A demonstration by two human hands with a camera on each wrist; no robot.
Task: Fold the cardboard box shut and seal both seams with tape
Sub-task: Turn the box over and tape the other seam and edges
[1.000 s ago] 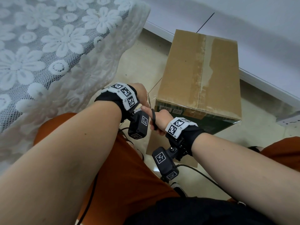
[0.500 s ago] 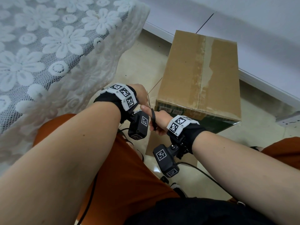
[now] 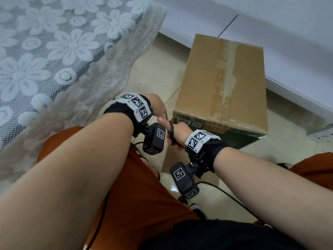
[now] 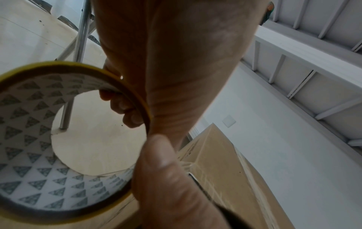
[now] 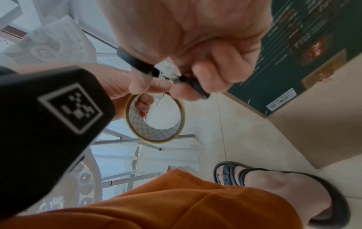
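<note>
The brown cardboard box (image 3: 221,83) stands on the floor with its top flaps folded shut and a pale tape strip along the middle seam. Its green printed end (image 5: 313,54) faces me. My left hand (image 3: 157,105) grips a yellow-edged tape roll (image 4: 58,155), fingers (image 4: 121,105) curled through the core and the thumb outside. My right hand (image 3: 177,131) holds black-handled scissors (image 5: 137,62), with the thumb through one loop (image 3: 171,130). Both hands meet just in front of the box's near left corner. The scissor blades are mostly hidden behind the hands.
A table with a white lace cloth (image 3: 54,60) fills the left. A white wall and baseboard (image 3: 288,87) run behind the box. A flat cardboard piece (image 3: 166,159) lies on the tiles under my wrists. My sandalled foot (image 5: 274,186) is near the box. Metal chair legs (image 4: 78,46) stand behind.
Both hands have stayed close together in front of the box, with only a slight shift of the right wrist. The box has not moved.
</note>
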